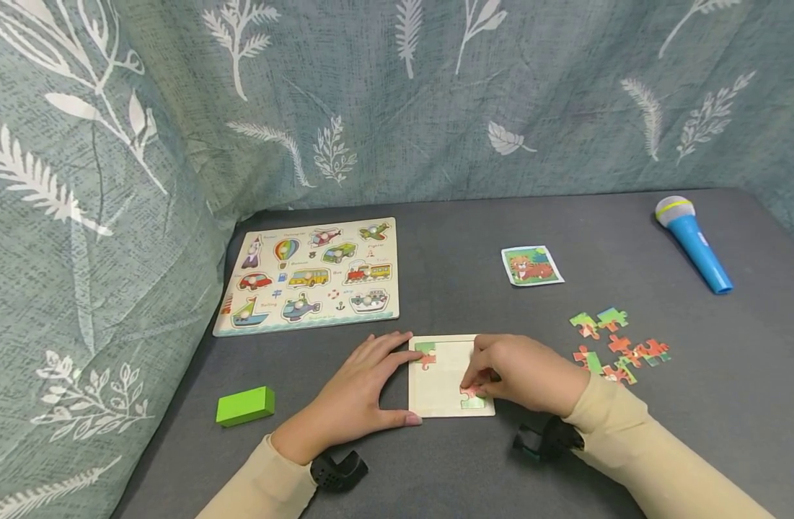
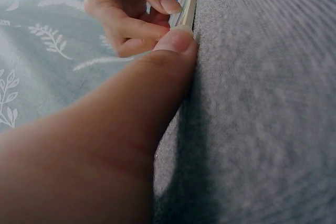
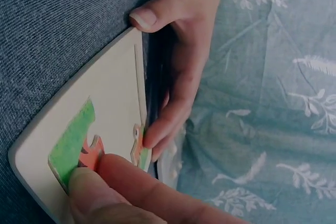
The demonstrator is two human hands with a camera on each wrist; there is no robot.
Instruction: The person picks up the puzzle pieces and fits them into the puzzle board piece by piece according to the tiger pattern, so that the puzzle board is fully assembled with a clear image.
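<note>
A pale wooden puzzle tray (image 1: pixel 443 386) lies on the dark table between both hands. With fingers spread, my left hand (image 1: pixel 360 389) steadies its left side, thumb at the near corner. The left index finger reaches to a green and orange puzzle piece (image 1: pixel 425 348) in the tray's far left corner. Over the near right corner, my right hand (image 1: pixel 526 369) pinches another puzzle piece between thumb and index finger. In the right wrist view this green and orange-red puzzle piece (image 3: pixel 73 142) sits low in the tray, its inner end partly covered by the fingertips.
Several loose puzzle pieces (image 1: pixel 620 344) lie scattered to the right. Behind them are a square tiger picture card (image 1: pixel 533 265) and a blue toy microphone (image 1: pixel 698 249). A vehicle peg board (image 1: pixel 332 292) stands back left, with a green block (image 1: pixel 245 406) nearer. A patterned cloth (image 1: pixel 435 94) hangs behind.
</note>
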